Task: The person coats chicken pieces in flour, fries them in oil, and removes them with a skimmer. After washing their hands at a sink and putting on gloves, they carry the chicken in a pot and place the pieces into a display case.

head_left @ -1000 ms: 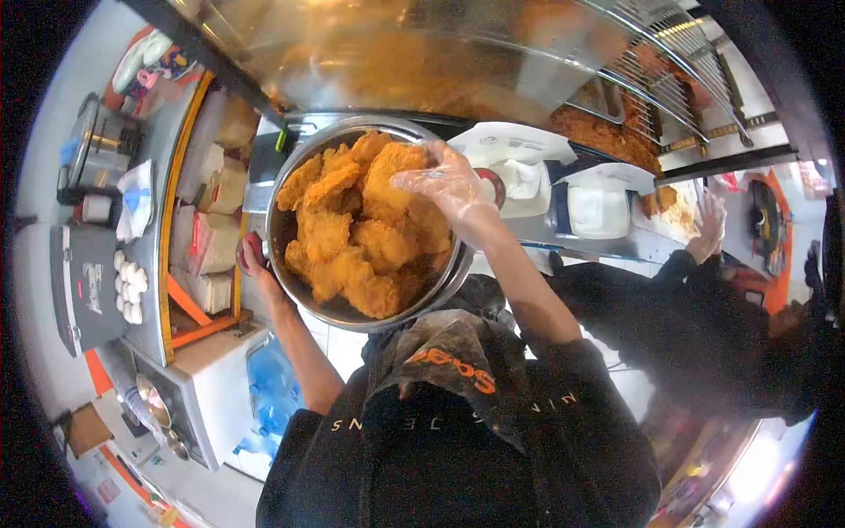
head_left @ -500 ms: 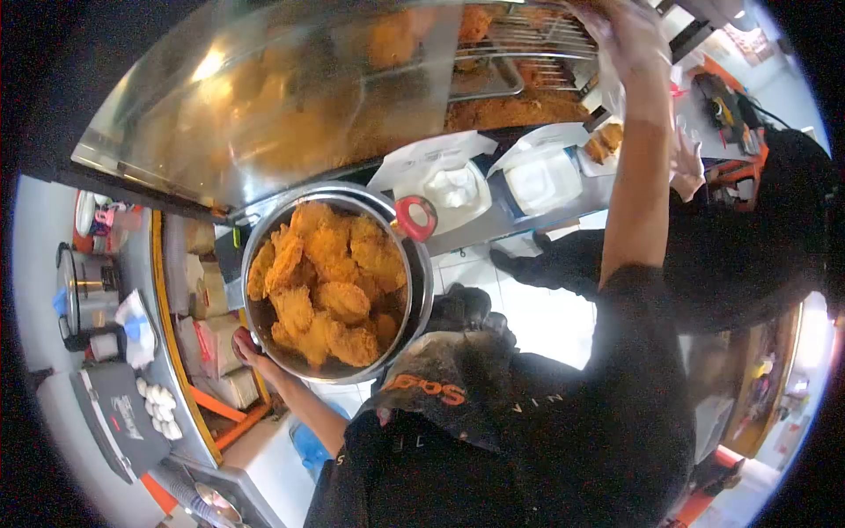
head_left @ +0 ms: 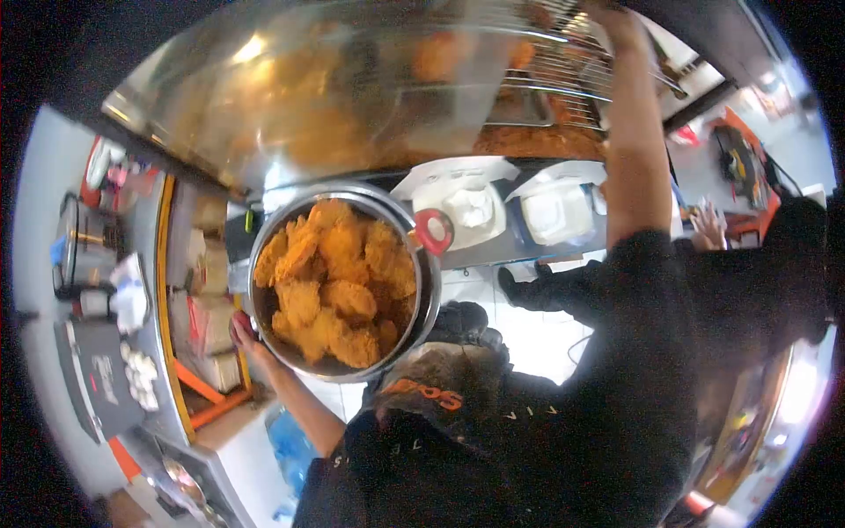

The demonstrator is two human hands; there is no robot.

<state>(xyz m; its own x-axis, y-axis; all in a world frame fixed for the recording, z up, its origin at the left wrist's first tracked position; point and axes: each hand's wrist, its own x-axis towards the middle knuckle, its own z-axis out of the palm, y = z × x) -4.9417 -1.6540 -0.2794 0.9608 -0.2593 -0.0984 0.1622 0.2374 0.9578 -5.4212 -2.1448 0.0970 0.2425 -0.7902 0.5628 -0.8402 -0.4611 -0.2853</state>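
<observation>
A round metal pot (head_left: 429, 304) full of fried chicken pieces (head_left: 339, 282) is held out in front of my body. My left hand (head_left: 244, 331) is closed round its red handle on the near left side. The opposite red handle (head_left: 434, 231) sticks out over the counter. My right hand (head_left: 612, 19) is up at the top edge, inside the glass display case beside a wire rack (head_left: 563, 75). Its fingers are blurred and partly cut off, so whatever it holds cannot be made out. Two open white takeaway boxes (head_left: 556, 216) with paper liners stand below the case.
The display case's glass (head_left: 290, 114) spans the far side, with more fried food behind it. A co-worker in black (head_left: 748, 282) stands close on the right, a hand (head_left: 707, 224) in clear plastic raised. Shelves with paper bags (head_left: 211, 321) line the left.
My right arm has reached further up into the case and now covers the spot where chicken pieces showed. The co-worker's hand has moved away rightward. My left hand still grips the pot.
</observation>
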